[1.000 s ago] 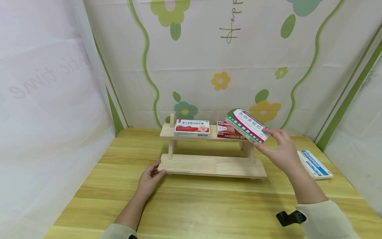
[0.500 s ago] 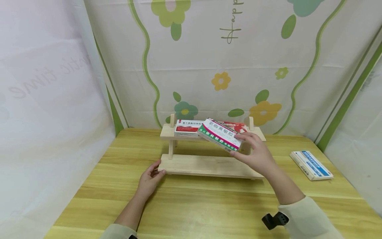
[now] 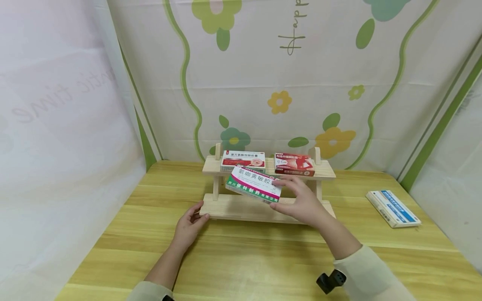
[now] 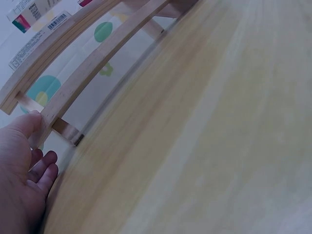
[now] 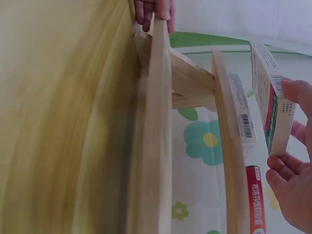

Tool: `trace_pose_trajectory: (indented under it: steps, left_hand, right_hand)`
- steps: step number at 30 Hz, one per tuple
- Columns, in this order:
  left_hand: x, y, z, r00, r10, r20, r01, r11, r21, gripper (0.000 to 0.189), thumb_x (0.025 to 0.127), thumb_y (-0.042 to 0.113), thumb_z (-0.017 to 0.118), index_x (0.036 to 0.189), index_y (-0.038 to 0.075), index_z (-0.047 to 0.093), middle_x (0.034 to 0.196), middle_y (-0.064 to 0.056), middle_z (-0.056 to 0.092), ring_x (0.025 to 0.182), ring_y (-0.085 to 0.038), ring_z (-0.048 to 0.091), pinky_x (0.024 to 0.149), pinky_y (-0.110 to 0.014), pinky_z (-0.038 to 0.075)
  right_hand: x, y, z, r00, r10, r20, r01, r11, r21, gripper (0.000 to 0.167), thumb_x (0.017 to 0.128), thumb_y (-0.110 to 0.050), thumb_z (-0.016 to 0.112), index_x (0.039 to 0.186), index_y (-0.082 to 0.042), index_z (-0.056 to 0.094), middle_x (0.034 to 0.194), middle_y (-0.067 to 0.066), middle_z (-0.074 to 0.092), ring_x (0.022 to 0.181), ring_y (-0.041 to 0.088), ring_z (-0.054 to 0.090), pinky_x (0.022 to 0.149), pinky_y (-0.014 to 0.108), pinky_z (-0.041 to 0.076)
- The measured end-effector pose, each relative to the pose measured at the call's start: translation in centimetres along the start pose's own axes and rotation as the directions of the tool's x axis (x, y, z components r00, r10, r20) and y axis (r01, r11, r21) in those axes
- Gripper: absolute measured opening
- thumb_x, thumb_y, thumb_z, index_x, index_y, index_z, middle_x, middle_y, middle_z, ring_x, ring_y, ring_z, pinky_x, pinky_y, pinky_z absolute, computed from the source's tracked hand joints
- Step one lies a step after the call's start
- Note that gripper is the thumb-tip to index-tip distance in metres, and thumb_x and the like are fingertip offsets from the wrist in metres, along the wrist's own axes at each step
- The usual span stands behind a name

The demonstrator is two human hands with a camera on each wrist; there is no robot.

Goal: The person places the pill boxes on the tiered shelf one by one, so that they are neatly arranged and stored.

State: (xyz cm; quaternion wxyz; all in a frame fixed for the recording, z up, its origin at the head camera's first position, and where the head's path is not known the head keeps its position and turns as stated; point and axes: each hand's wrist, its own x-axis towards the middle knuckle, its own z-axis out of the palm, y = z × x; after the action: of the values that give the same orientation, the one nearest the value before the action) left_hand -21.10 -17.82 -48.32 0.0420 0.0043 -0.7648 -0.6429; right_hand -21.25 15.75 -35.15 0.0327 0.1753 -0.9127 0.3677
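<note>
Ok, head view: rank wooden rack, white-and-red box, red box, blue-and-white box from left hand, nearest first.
1. Wooden rack: left end, gripped by the left hand.
2. White-and-red box: atop the rack, left side.
3. Red box: atop the rack, right side.
4. Blue-and-white box: on the table, far right.

Mid-frame, your flat cardboard box (image 3: 254,184) is white with magenta and green bands. Above it you have a white-and-red cardboard box (image 3: 242,160) and a red cardboard box (image 3: 294,164); at lower right, a white-and-blue cardboard box (image 3: 393,208). Your two-tier wooden rack (image 3: 241,210) is pale, the wooden desk (image 3: 241,259) streaky yellow-brown, the white cloth backdrop (image 3: 320,67) teal-and-orange flowered.
</note>
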Motion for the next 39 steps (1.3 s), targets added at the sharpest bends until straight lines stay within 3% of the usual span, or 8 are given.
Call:
trace_pose_trajectory:
  steps: [7, 23, 39]
  left_hand:
    - [0.0, 0.3, 0.0, 1.0, -0.01, -0.004, 0.01, 1.0, 0.009, 0.057, 0.093, 0.018, 0.068, 0.144, 0.006, 0.047, 0.149, -0.019, 0.044, 0.12, -0.028, 0.054, 0.084, -0.007, 0.047]
    - [0.1, 0.4, 0.0, 1.0, -0.008, -0.014, 0.008, 1.0, 0.022, 0.056, 0.094, 0.018, 0.068, 0.144, 0.006, 0.047, 0.148, -0.019, 0.047, 0.121, -0.029, 0.054, 0.084, -0.007, 0.047]
    - [0.1, 0.2, 0.1, 1.0, -0.003, -0.005, 0.003, 1.0, 0.004, 0.056, 0.094, 0.015, 0.067, 0.145, 0.005, 0.046, 0.149, -0.019, 0.045, 0.122, -0.03, 0.054, 0.084, -0.007, 0.047]
  right_hand:
    - [0.3, 0.6, 2.1, 0.999, -0.027, 0.044, 0.027, 1.0, -0.003, 0.057, 0.079, -0.041, 0.08, 0.13, -0.024, 0.062, 0.143, 0.007, 0.048, 0.129, 0.034, 0.048, 0.101, 0.063, 0.044]
    - [0.8, 2.1, 5.8, 0.991, -0.046, 0.126, 0.044, 0.999, 0.016, 0.056, 0.076, -0.04, 0.082, 0.126, -0.021, 0.064, 0.137, 0.006, 0.051, 0.126, 0.032, 0.05, 0.106, 0.059, 0.042]
    - [1.3, 3.1, 7.4, 0.986, 0.019, 0.167, -0.02, 1.0, 0.006, 0.056, 0.077, -0.04, 0.081, 0.128, -0.023, 0.063, 0.145, 0.007, 0.047, 0.134, 0.035, 0.045, 0.108, 0.061, 0.038]
